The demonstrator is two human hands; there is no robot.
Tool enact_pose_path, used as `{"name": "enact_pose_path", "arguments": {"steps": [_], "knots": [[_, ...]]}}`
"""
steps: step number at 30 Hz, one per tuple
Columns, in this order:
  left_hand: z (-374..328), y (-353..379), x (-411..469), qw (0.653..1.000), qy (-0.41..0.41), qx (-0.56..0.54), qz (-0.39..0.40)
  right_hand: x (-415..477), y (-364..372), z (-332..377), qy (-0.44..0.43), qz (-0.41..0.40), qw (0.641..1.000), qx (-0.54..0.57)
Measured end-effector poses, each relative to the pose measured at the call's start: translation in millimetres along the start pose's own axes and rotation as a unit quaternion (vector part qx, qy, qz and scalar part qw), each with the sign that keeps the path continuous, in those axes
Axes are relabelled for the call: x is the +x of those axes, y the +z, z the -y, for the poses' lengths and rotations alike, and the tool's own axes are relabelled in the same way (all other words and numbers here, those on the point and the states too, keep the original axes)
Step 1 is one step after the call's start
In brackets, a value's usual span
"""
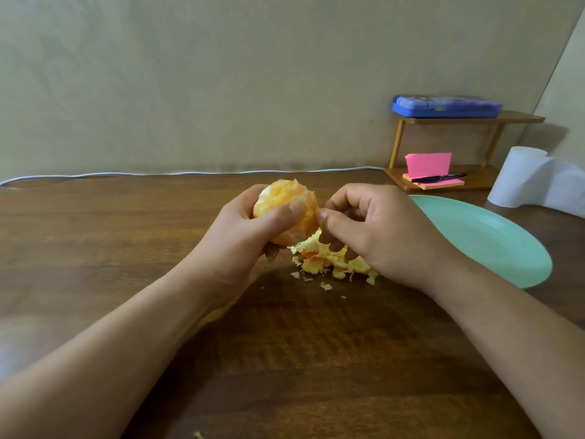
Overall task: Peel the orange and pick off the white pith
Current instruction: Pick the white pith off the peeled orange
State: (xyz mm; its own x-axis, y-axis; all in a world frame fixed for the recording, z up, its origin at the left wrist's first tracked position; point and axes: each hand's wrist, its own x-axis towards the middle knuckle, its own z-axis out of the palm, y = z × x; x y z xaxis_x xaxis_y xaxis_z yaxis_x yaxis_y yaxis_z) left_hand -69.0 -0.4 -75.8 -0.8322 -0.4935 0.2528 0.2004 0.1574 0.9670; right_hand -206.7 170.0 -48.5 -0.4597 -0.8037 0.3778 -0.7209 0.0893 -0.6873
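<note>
Since the peel is already off, this looks like the late pith-cleanup stage.

- Counter [316,359]: dark wood, carries everything.
- Green plate [493,242]: on the right, near the work, nothing on the part in view. My guess is the finished fruit goes there.
- Left hand [240,236]: wrapped round the orange, thumb across its front, holding it just above the counter.
- Right hand [373,229]: fingers curled, thumb and forefinger tips pressed together against the orange's right side. Can't tell whether a strand of pith is caught between them, too small.
- Orange [281,198]: in the left hand at centre. No rind on the faces in view, segments showing. Pale patches remain on the top and left face, which reads as pith to clear. The underside is hidden by the palm, so unknown.
- Peel pile [326,261]: on the counter right under the right hand, torn rind and pale scraps mixed.
- Loose crumbs [326,286]: scattered just in front of the pile.

Estimate: peeling done, pith partly done, with the visible patches and the unchecked underside left.
</note>
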Motion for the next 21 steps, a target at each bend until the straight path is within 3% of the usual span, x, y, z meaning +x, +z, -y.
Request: {"name": "enact_pose_path", "arguments": {"steps": [4, 8, 15, 21], "knots": [[-3, -1, -5, 0.993, 0.034, 0.114, -0.021, 0, 3, -2, -0.001, -0.012, 0.999, -0.045], [-5, 2, -7, 0.985, 0.056, 0.159, -0.024, -1, 8, -2, -0.004, -0.03, 0.997, -0.065], [-5, 3, -8, 0.988, 0.058, 0.143, -0.02, -1, 12, -5, -0.015, -0.057, 0.997, -0.041], [-2, 2, -4, 1.0, 0.008, 0.018, 0.001, 1, 9, -4, -0.019, -0.039, 0.998, 0.049]]}}
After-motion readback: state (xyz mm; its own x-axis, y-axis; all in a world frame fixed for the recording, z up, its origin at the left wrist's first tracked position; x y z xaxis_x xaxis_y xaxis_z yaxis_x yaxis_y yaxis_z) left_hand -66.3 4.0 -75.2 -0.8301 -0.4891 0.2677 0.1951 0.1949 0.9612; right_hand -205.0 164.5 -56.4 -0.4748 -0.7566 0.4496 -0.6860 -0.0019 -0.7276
